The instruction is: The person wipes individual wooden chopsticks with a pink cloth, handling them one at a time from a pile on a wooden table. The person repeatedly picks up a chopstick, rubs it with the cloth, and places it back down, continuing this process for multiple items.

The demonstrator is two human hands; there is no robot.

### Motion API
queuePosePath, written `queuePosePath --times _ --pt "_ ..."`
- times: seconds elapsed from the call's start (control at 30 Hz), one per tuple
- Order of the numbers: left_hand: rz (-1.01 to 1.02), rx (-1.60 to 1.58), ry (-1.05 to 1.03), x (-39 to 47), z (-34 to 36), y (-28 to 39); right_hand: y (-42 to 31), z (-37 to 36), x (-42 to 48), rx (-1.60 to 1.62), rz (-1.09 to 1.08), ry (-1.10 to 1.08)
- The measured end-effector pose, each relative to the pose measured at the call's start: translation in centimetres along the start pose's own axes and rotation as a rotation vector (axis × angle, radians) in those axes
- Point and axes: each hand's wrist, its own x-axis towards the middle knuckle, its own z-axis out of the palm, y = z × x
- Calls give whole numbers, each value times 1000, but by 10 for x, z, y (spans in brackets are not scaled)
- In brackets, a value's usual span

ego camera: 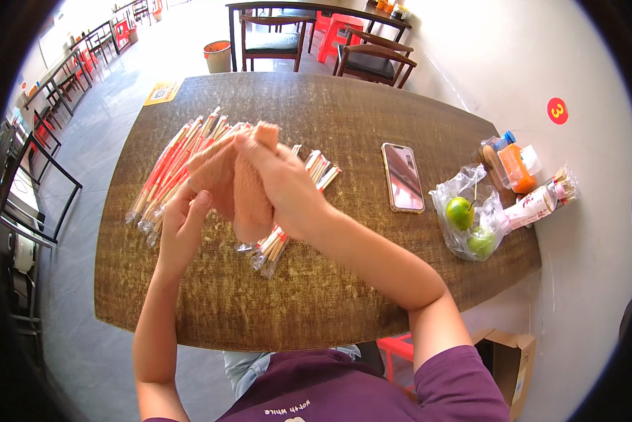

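An orange-brown cloth (252,184) is bunched up between my two hands above the table. My right hand (289,184) grips it from the right, with the thumb over its top. At its left side my left hand (186,216) has curled fingers against a fold of the cloth. Beneath and to the left of the hands lie many plastic-wrapped pairs of chopsticks (168,163) with red bands, side by side. A smaller group of wrapped chopsticks (273,245) lies partly hidden under my right hand and the cloth, its other ends showing beyond the wrist.
On the dark wooden table (347,295) are a smartphone (403,178), a clear plastic bag (442,195) with green fruits (460,213), an orange bottle (517,166) and a container of thin sticks (540,203) by the wall. A printed card (163,93) lies at the far left corner.
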Motion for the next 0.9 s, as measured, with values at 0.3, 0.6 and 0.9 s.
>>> queuePosePath --times 0.3,0.6,0.9 --pt "66 -163 219 -2 8 11 16 -2 7 20 21 -70" --pt "135 -73 325 0 0 14 33 -6 2 -182 99 -273" --pt "91 -79 292 7 -4 4 14 -5 -24 20 220 -318"
